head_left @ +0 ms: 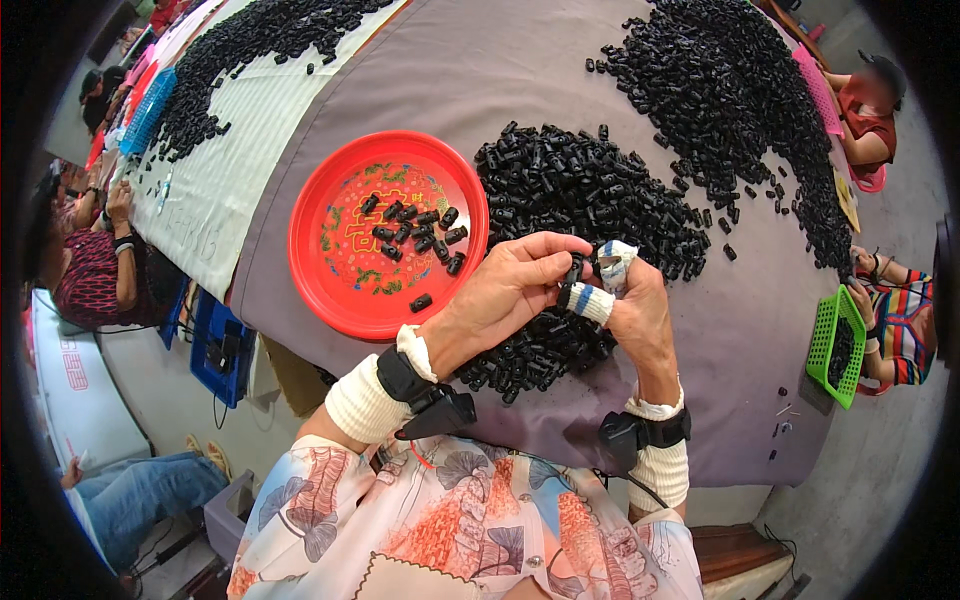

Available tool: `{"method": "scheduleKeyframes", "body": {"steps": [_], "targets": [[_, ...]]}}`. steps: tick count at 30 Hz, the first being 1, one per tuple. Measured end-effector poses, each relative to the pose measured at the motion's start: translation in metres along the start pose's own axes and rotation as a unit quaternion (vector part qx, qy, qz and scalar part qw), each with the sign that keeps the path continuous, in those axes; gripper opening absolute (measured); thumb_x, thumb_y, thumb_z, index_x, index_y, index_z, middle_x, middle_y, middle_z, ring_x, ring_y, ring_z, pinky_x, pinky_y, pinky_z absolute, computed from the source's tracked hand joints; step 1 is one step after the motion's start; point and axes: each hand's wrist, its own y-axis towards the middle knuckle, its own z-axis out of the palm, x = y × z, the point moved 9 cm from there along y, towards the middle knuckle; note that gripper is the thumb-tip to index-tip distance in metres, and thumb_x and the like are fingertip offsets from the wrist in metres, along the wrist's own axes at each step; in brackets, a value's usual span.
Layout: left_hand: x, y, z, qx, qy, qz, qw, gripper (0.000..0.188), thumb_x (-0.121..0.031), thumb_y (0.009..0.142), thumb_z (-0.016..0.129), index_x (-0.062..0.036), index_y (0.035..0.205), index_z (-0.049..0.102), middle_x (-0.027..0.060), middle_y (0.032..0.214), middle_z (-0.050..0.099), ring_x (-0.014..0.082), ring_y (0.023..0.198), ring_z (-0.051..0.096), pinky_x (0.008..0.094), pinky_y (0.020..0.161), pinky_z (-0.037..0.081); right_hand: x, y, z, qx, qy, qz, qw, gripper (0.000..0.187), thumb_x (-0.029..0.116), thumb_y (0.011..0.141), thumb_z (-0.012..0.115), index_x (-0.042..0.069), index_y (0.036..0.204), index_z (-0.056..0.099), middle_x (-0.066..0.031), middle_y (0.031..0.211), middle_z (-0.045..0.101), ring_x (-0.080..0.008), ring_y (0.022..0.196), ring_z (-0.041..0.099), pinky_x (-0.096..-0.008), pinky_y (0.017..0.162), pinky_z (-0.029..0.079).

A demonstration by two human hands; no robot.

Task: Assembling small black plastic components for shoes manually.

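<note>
My left hand [500,285] and my right hand [645,318] meet over the near edge of a big heap of small black plastic pieces [590,195]. Between their fingertips is one small black plastic piece [574,268], mostly covered by the fingers. The left thumb and forefinger pinch it from the left; the right thumb and forefinger close on it from the right. White cloth covers with blue stripes [590,302] wrap the right thumb and forefinger. Just left of my hands, a round red tray [315,290] with a printed pattern holds several loose black pieces [410,228].
A larger heap of black pieces [740,110] spreads over the far right of the grey-covered table [420,80]. People sit along the right side, by a green basket [825,340] and a pink basket [818,90]. At left, another table carries more pieces [260,45] and a blue basket [150,110].
</note>
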Motion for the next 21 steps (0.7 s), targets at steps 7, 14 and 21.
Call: {"method": "scheduleKeyframes", "body": {"steps": [7, 14, 21], "targets": [[0.0027, 0.0006, -0.0030, 0.019, -0.014, -0.012, 1.000, 0.025, -0.011, 0.090, 0.052, 0.0004, 0.111, 0.054, 0.0094, 0.102, 0.059, 0.0167, 0.094, 0.057, 0.0317, 0.086, 0.046, 0.0005, -0.0001, 0.0025, 0.003, 0.004, -0.003, 1.000, 0.028, 0.018, 0.065, 0.078, 0.002, 0.080, 0.059, 0.0015, 0.068, 0.057, -0.0063, 0.060, 0.048, -0.0219, 0.055, 0.042], [0.0041, 0.0023, -0.0052, 0.021, -0.018, -0.010, 1.000, 0.025, -0.011, 0.088, 0.054, 0.0000, 0.111, 0.055, 0.0110, 0.106, 0.059, 0.0189, 0.097, 0.058, 0.0340, 0.086, 0.047, -0.0015, 0.0011, 0.0067, 0.021, 0.008, -0.017, 1.000, 0.030, 0.019, 0.065, 0.078, 0.001, 0.079, 0.058, 0.0000, 0.066, 0.056, -0.0072, 0.059, 0.048, -0.0235, 0.054, 0.042], [0.0025, 0.0015, -0.0030, 0.027, -0.014, -0.009, 0.999, 0.025, -0.009, 0.087, 0.055, -0.0006, 0.111, 0.055, 0.0106, 0.104, 0.060, 0.0192, 0.096, 0.059, 0.0344, 0.087, 0.047, -0.0006, 0.0040, 0.0083, 0.051, -0.059, -0.041, 0.996, 0.034, 0.027, 0.066, 0.076, 0.001, 0.079, 0.059, -0.0025, 0.065, 0.056, -0.0106, 0.057, 0.049, -0.0261, 0.054, 0.042]]}}
